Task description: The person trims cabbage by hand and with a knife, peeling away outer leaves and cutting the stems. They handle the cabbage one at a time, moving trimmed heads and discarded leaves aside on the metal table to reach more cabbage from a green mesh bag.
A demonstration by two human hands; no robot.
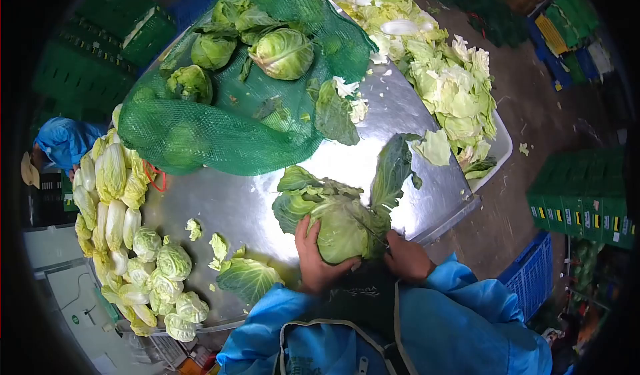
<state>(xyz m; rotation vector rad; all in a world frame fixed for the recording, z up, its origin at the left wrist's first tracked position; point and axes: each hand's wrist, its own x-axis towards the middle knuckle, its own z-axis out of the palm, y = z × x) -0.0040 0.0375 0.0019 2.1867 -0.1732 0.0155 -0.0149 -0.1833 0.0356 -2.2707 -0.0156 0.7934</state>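
A green cabbage [340, 232] with loose outer leaves spread around it sits at the near edge of the metal table. My left hand [317, 258] is wrapped around its left side, thumb along the bottom. In my right hand [408, 258], closed at the cabbage's lower right, is a knife [371, 231]; its thin blade lies against the head and the handle is mostly hidden by my fingers. One large dark leaf [392, 172] stands out from the cabbage toward the upper right. Left of my left hand lies a cut-off leaf [250, 280].
A green mesh sack [220, 138] with several cabbages [283, 54] covers the table's far side. Trimmed cabbages [175, 263] and Chinese cabbages [110, 172] are piled at left. A white bin [503, 142] of leaves stands right. Another person [70, 142] is at far left.
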